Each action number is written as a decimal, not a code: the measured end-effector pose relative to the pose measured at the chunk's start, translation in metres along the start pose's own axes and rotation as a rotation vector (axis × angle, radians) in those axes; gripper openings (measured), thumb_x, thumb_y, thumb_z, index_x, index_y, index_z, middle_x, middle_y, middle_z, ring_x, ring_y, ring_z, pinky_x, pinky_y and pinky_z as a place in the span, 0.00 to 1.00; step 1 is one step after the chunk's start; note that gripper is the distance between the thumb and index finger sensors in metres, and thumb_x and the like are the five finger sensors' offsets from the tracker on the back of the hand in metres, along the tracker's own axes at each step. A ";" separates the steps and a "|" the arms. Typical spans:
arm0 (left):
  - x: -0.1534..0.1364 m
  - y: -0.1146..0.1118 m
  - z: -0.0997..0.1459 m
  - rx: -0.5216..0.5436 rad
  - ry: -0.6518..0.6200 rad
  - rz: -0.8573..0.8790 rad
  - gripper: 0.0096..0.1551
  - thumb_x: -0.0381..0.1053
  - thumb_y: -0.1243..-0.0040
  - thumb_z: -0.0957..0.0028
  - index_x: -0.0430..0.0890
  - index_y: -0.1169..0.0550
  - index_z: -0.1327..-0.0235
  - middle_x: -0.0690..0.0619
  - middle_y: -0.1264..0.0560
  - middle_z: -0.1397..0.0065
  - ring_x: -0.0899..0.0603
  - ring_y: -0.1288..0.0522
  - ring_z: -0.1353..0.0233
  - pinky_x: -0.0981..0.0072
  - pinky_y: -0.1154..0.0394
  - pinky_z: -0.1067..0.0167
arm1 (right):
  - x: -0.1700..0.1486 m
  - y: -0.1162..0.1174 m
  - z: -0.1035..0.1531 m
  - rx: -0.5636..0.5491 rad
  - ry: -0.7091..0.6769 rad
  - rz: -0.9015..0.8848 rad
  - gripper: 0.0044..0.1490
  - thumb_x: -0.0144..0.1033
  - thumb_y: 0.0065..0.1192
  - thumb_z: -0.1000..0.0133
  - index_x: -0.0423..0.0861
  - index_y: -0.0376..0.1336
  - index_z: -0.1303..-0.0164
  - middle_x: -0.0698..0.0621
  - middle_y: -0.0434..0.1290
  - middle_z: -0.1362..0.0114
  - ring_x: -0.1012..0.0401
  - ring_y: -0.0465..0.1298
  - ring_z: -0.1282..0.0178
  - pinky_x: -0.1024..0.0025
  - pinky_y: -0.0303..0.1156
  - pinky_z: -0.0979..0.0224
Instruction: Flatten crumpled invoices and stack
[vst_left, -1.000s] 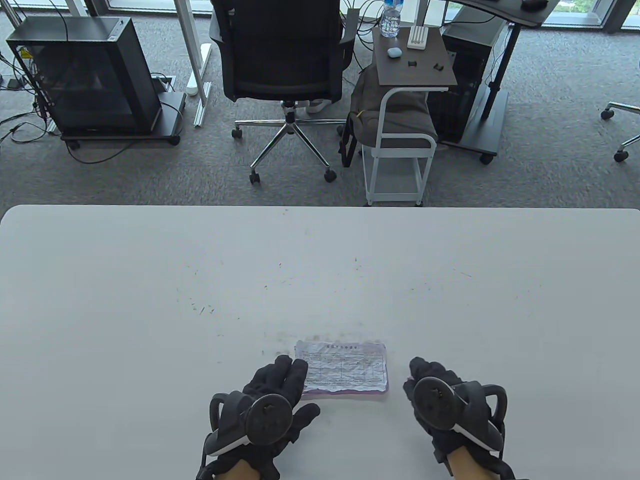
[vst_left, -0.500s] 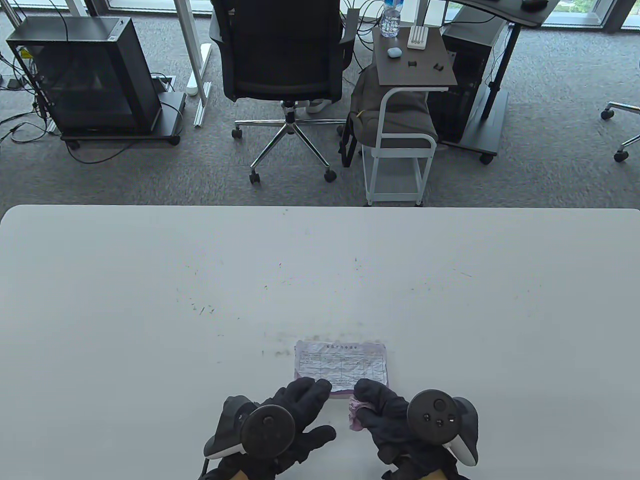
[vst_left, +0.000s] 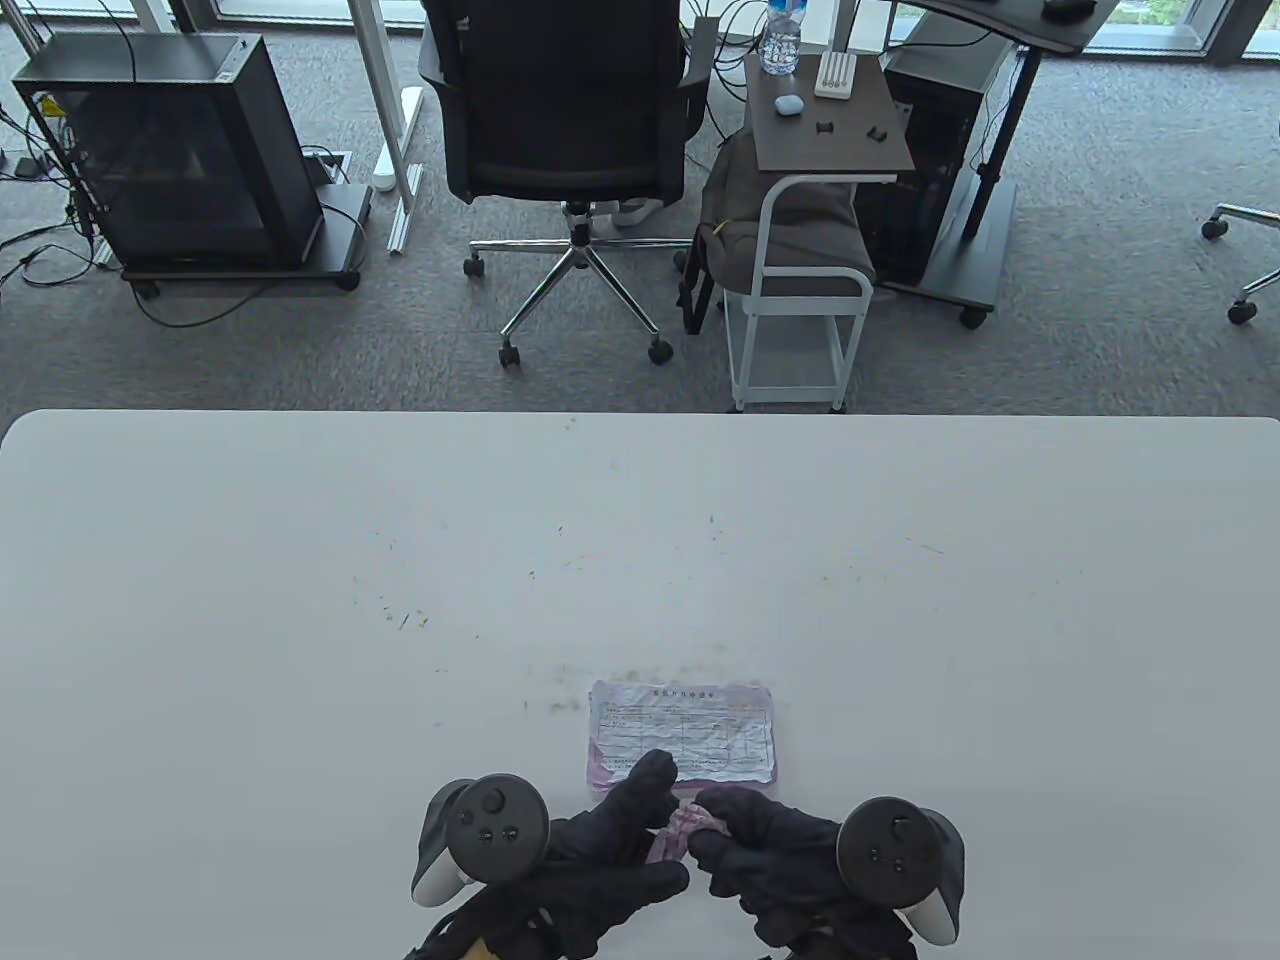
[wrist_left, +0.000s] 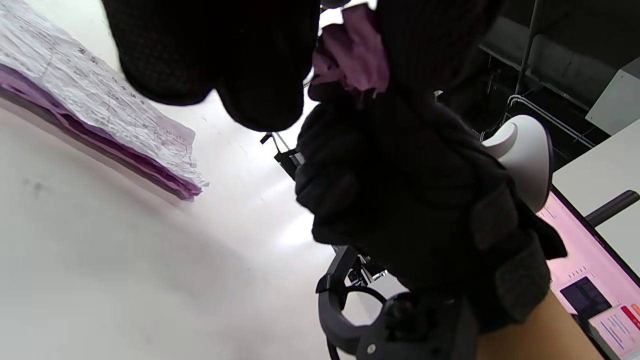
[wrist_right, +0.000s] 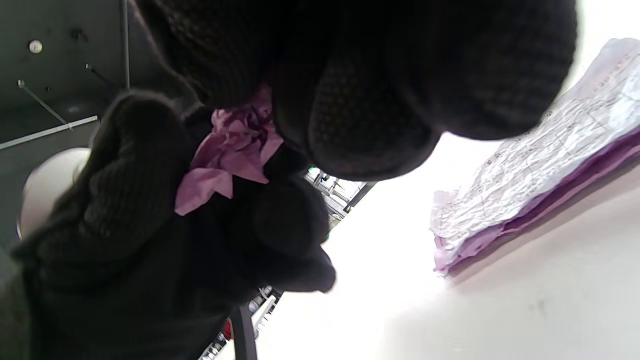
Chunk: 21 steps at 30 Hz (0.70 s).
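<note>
Pink crumpled invoice (vst_left: 672, 838) being pinched by left hand (vst_left: 600, 850) and right hand (vst_left: 770, 865), lower centre; uncrumpling under way, next likely spreading onto stack (vst_left: 690, 730).

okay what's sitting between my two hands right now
A crumpled pink invoice, pinched between the left hand and the right hand just in front of the flattened stack. Both wrist views show it best.

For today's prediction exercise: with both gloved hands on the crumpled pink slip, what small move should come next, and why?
Probably pull the crumpled pink invoice open: the left hand and right hand both pinch it above the table, balled, just short of the flattened stack.
</note>
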<state>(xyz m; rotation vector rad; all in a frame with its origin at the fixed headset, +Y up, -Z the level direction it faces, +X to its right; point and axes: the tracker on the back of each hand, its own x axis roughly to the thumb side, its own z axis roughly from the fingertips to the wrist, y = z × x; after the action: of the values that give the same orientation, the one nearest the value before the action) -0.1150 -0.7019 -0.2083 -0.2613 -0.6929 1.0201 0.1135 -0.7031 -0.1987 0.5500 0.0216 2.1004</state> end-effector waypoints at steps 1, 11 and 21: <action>0.001 0.001 0.001 0.034 0.006 -0.025 0.40 0.46 0.37 0.40 0.36 0.42 0.20 0.38 0.28 0.32 0.42 0.16 0.46 0.48 0.19 0.47 | 0.001 0.001 0.000 0.007 -0.006 0.012 0.29 0.44 0.61 0.43 0.38 0.65 0.39 0.42 0.81 0.50 0.55 0.84 0.61 0.69 0.83 0.65; -0.003 0.010 0.004 0.086 0.030 -0.098 0.28 0.41 0.43 0.39 0.37 0.30 0.26 0.40 0.22 0.40 0.47 0.15 0.55 0.50 0.18 0.52 | -0.004 -0.006 -0.001 0.039 0.013 0.083 0.26 0.41 0.60 0.42 0.41 0.66 0.38 0.40 0.79 0.45 0.50 0.84 0.56 0.64 0.83 0.60; -0.007 0.014 0.007 0.127 0.077 -0.090 0.24 0.45 0.46 0.38 0.33 0.24 0.35 0.45 0.18 0.53 0.51 0.16 0.67 0.52 0.16 0.59 | -0.011 -0.007 0.000 0.049 0.066 0.032 0.28 0.47 0.52 0.39 0.42 0.65 0.36 0.36 0.77 0.39 0.46 0.82 0.51 0.60 0.82 0.56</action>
<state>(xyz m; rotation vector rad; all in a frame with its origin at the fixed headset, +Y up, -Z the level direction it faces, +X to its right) -0.1310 -0.7020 -0.2133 -0.1567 -0.5633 0.9585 0.1245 -0.7078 -0.2043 0.5130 0.1026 2.1535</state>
